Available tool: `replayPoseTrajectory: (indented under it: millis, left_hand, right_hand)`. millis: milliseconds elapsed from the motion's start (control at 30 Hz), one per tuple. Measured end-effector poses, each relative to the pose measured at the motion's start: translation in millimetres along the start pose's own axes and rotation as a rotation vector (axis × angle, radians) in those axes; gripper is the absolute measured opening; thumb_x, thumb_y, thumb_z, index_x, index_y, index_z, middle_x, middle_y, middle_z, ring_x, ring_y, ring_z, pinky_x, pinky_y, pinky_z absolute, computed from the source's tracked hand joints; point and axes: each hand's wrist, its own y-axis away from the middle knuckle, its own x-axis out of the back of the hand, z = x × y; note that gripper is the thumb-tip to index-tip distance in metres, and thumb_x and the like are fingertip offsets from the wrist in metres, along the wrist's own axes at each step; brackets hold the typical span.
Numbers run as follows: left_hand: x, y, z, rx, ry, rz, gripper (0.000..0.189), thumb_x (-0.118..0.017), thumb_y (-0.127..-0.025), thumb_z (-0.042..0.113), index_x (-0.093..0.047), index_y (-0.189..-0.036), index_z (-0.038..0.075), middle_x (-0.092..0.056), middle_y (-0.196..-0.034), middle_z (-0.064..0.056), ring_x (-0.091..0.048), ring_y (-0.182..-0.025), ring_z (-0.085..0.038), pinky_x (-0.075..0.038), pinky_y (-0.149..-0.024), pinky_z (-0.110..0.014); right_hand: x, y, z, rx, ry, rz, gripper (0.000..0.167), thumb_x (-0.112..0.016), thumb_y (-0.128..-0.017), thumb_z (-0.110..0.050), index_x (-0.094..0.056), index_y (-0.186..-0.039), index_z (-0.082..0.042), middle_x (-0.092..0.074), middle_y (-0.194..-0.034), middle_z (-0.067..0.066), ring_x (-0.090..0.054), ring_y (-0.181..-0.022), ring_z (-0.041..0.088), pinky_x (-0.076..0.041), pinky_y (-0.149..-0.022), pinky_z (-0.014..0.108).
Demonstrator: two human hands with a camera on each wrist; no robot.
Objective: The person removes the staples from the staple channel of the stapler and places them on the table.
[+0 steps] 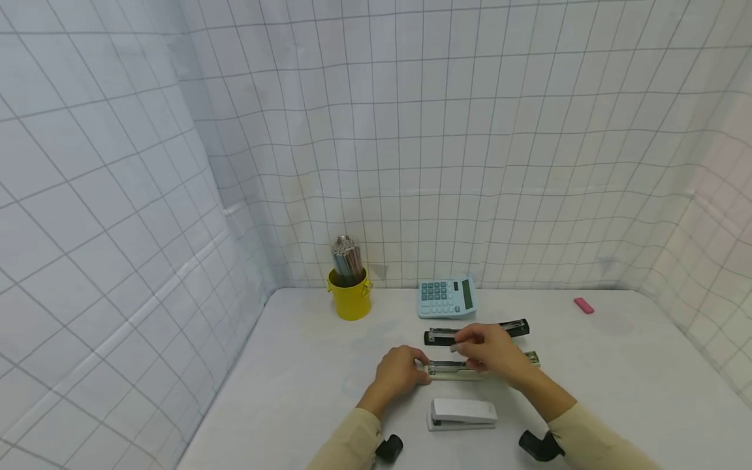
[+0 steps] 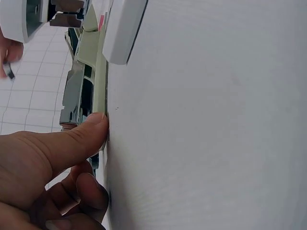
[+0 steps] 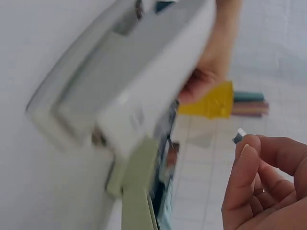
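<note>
A pale green stapler lies opened out flat, its metal magazine exposed. My left hand grips the near-left end of its base, the thumb pressed on the edge. Above the stapler, my right hand pinches a short, shiny strip of staples between thumb and fingertips. Behind is a black stapler, also opened out and partly covered by the right hand. Closer to me stands a closed white stapler, large in the right wrist view.
A light blue calculator lies at the back of the white table. To its left stands a yellow bucket full of pencils. A small pink block lies at the back right. White grid-lined curtains surround the table.
</note>
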Motion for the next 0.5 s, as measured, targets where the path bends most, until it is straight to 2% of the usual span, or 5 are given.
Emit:
replayPoseTrajectory:
  millis: [233, 500]
  left_hand:
    - [-0.8, -0.6, -1.2, -0.005, -0.018, 0.000, 0.023, -0.088, -0.079, 0.021, -0.079, -0.099, 0.017, -0.069, -0.090, 0.002, -0.059, -0.081, -0.016, -0.050, -0.072, -0.039]
    - [-3.6, -3.1, -1.8, 0.001, -0.013, 0.000, 0.021, -0.089, -0.078, 0.021, -0.079, -0.097, 0.019, -0.071, -0.094, 0.002, -0.062, -0.086, -0.018, -0.052, -0.076, -0.041]
  right_hand:
    - [50, 34.9, 15, -0.040, -0.017, 0.064, 0.035, -0.070, -0.095, -0.016, -0.063, -0.120, 0.007, -0.065, -0.085, 0.011, -0.061, -0.074, 0.019, -0.055, -0.064, 0.033]
    - [72, 64.6, 54, -0.141, 0.010, 0.017, 0.029, -0.067, -0.094, -0.011, -0.063, -0.118, 0.007, -0.064, -0.086, 0.009, -0.060, -0.072, 0.018, -0.054, -0.063, 0.032]
